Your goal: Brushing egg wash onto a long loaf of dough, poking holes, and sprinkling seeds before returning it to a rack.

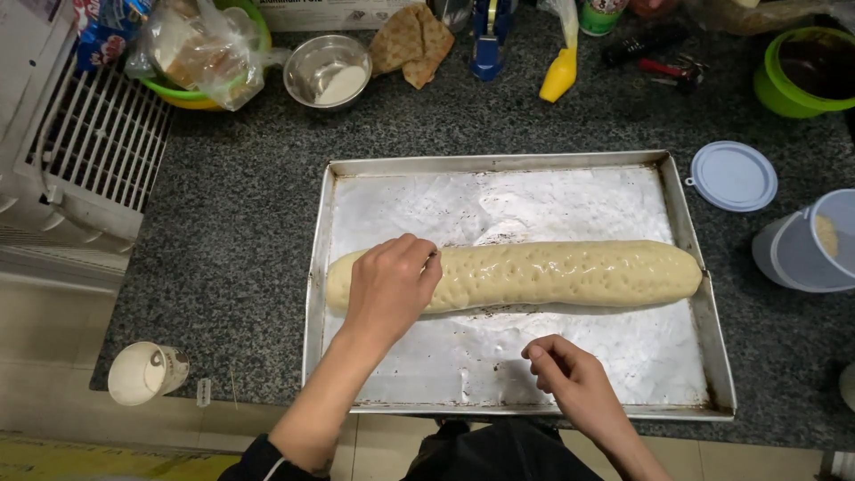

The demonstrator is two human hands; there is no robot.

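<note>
Two hands: both are bare and reach in from the bottom edge; the arms are cut off there.
Far left: a white slatted rack (pixel 116 134) runs off the picture's left side.
Paper cup: a small white paper cup (pixel 142 372) lies on its side at the counter's front edge, well apart from the tray.
Top left: a crinkly clear plastic bag (pixel 200 44) sits in a green bowl, and what is inside the bag is hard to make out.
Steel bowl: a round shiny metal bowl (pixel 327 69) has something white in it.
Tray: a big flat silver baking tray (pixel 499 162) sits on the dark speckled stone counter (pixel 240 223).
Dough: a long pale dimpled dough log (pixel 570 272) lies across the middle of the tray, left to right.
Left hand (pixel 389 287): it rests on top of the dough's left part, fingers curled over it, and hides that part. It presses but does not lift.
Right hand (pixel 563 372): it is just above the tray's front part, near the dough but apart from it. The fingers are pinched together; I cannot tell if they hold anything.
Right side: a round pale blue plastic lid (pixel 733 175) lies flat. A clear tub (pixel 806 245) beside it is cut off.
</note>
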